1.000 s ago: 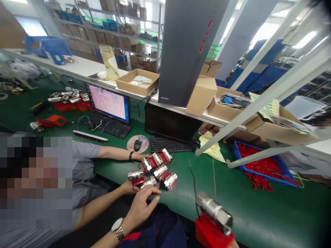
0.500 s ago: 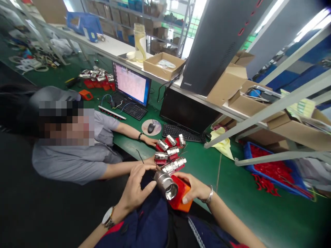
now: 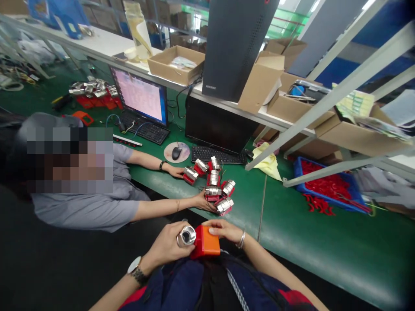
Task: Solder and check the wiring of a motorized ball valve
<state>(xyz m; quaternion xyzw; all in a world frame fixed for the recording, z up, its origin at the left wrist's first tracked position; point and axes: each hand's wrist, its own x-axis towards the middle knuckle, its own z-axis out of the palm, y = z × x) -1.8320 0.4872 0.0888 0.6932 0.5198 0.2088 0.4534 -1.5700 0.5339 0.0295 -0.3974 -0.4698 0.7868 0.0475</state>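
A green desk [image 3: 292, 250] spanned the scene, with a co-worker [image 3: 90, 211] at the left. A blue bin [image 3: 299, 183] sat at the right, and mid-desk lay valves [image 3: 213, 178] touched by the co-worker. Off the desk's near edge, the left hand [image 3: 166, 242] had its fingers round the near valve [image 3: 199, 242] at its metal end [image 3: 180, 238]; the right hand [image 3: 227, 230] grasped its orange box [image 3: 211, 242].

Green workbench [image 3: 292, 242] is stretching across, white shelf [image 3: 103, 43] is running above it, pale beams [image 3: 340, 93] are slanting on the right, dark floor [image 3: 32, 259] is showing lower left!
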